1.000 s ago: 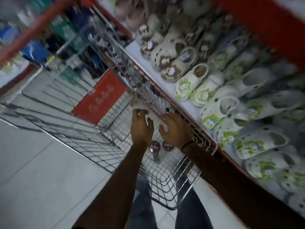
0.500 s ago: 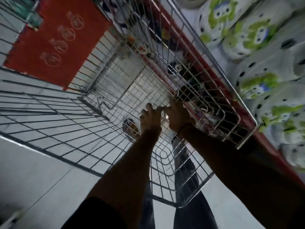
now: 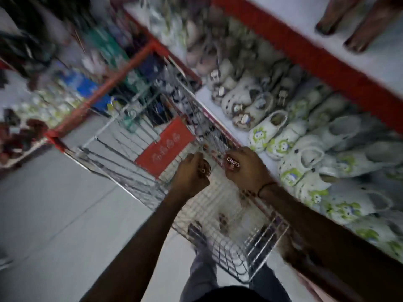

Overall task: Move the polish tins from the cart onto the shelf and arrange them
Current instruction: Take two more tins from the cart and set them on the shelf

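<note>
Both hands are above the wire cart (image 3: 257, 251), and each one already holds a polish tin. The right hand (image 3: 247, 168) has its fingers closed around a round tin (image 3: 233, 163); its dark red lid with white letters faces the camera. The left hand (image 3: 189, 177) is curled around a second tin (image 3: 205, 170), which is mostly hidden, so only a dark round edge is visible. The shelf (image 3: 205, 99) with white clogs (image 3: 290, 147) lies to the right of the cart, just beside it, so the right hand is the nearer one and its tin has the shorter way to go. The left hand must cross over the cart. The tins are flat discs with no long axis; they look small, smooth and metallic. Some dark shapes in the cart bottom could be more tins, but the blur makes this uncertain.
</note>
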{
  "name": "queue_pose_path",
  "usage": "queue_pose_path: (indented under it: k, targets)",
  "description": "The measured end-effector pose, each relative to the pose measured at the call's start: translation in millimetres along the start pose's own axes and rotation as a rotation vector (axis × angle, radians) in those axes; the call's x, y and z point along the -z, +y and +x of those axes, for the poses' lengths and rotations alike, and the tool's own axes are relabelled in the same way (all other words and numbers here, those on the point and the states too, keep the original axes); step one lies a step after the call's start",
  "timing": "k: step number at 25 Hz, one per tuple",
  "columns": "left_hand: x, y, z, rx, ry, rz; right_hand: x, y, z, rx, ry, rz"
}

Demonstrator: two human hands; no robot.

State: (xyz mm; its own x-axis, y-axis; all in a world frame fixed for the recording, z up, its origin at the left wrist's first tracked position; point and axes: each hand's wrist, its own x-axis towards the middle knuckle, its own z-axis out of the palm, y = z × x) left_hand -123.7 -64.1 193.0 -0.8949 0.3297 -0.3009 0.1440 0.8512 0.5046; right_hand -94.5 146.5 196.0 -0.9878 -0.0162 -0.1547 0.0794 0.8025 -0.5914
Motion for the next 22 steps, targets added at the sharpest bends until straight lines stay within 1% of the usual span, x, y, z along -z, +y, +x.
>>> queue_pose_path:
  k: [2, 4, 7, 9, 11, 14, 16, 18, 20, 22]
  targets:
    - [45.1, 28.0, -1.0, -0.071, 0.142, -0.084, 47.0, -24.9, -2.3, 0.046, 0.153, 0.029]
    - [89.1, 66.6, 0.0, -0.167, 0.283, -0.120, 100.1, -47.2, -9.0, 0.092, 0.306, 0.029]
    - [131.5, 123.5, 7.8, -0.326, 0.433, -0.162, 169.1, -63.5, -20.6, 0.147, 0.512, 0.006]
    - [147.0, 167.3, 13.3, -0.421, 0.473, -0.164, 213.9, -64.7, -36.0, 0.143, 0.652, -0.016]
    - [150.5, 211.7, 19.9, -0.498, 0.489, -0.172, 252.0, -57.6, -51.9, 0.115, 0.747, -0.036]
    - [132.1, 282.8, 25.9, -0.653, 0.463, -0.206, 296.7, -26.2, -82.2, 0.001, 0.850, -0.108]
    - [112.7, 321.4, 29.9, -0.724, 0.396, -0.245, 314.0, 0.3, -99.5, -0.116, 0.883, -0.218]
    - [94.2, 354.7, 36.1, -0.714, 0.310, -0.273, 324.4, 27.7, -114.8, -0.270, 0.861, -0.334]
    - [78.3, 382.8, 42.2, -0.684, 0.216, -0.219, 330.4, 50.3, -123.2, -0.424, 0.777, -0.425]
    - [66.3, 400.8, 47.0, -0.717, 0.194, -0.146, 332.7, 65.4, -123.4, -0.489, 0.678, -0.505]
